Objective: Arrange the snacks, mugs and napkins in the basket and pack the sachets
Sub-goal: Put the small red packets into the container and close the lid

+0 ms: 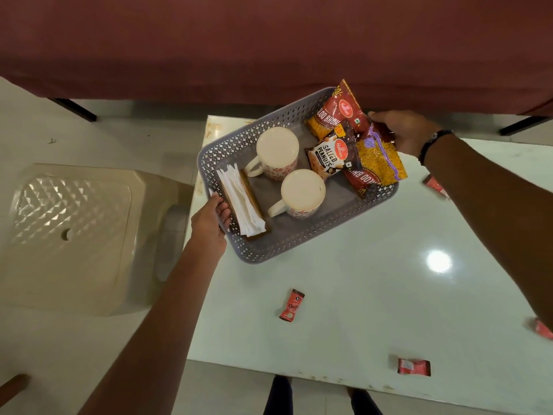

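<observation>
A grey perforated basket [270,250] sits on the white table and holds two cream mugs [277,151] [302,191], a stack of white napkins [239,202] in a brown holder, and several snack packets, among them Salted Peanuts [329,158] and Aloo Bhujia [341,110]. My left hand [211,218] grips the basket's left rim beside the napkins. At the basket's right edge my right hand [404,131] touches the snack packets. Red sachets lie loose on the table [291,305] [414,366] [435,185] [543,329].
A beige plastic stool [71,235] stands left of the white table [359,280]. A maroon cloth-covered table [269,46] runs across the back. My feet [320,396] show below the table's near edge.
</observation>
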The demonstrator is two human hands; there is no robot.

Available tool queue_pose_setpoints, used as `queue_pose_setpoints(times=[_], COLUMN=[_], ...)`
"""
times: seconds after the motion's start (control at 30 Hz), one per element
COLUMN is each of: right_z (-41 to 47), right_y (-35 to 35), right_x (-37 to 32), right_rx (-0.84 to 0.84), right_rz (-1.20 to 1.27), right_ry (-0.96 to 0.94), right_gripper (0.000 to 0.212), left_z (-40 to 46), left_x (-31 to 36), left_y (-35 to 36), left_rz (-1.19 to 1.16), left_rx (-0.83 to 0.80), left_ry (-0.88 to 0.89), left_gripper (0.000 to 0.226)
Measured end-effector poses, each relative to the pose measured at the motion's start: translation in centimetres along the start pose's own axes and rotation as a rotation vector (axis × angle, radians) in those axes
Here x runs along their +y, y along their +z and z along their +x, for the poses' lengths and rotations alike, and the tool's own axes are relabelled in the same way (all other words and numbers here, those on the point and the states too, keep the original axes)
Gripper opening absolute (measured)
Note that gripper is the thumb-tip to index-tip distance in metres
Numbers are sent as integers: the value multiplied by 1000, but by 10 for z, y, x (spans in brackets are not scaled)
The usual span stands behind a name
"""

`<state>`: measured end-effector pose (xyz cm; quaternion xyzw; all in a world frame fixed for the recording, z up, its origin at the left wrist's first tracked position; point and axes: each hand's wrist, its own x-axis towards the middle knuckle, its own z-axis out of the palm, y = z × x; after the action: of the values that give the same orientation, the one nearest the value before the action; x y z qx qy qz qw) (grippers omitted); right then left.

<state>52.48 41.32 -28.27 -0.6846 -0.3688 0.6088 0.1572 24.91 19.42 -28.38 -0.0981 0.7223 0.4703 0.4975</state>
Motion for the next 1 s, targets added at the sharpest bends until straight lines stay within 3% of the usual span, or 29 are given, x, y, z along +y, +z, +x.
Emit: queue_pose_setpoints(times=[0.23, 0.5, 1.0], right_z=[-14, -97, -200], right_y=[-14, -91, -196], right_x=[9, 41, 212], right_rx=[50, 145, 262], right_rz=[137, 339, 548], right_ry=[-33, -1, 214], right_gripper=[40, 22, 20], left_z=[-9, -60, -141], left_x=[2, -6, -125], left_y=[7, 42, 75], left_rz=[32, 135, 353], left_rx=[-3, -68, -141], left_ry=[14, 23, -63], left_gripper=[31, 30, 37])
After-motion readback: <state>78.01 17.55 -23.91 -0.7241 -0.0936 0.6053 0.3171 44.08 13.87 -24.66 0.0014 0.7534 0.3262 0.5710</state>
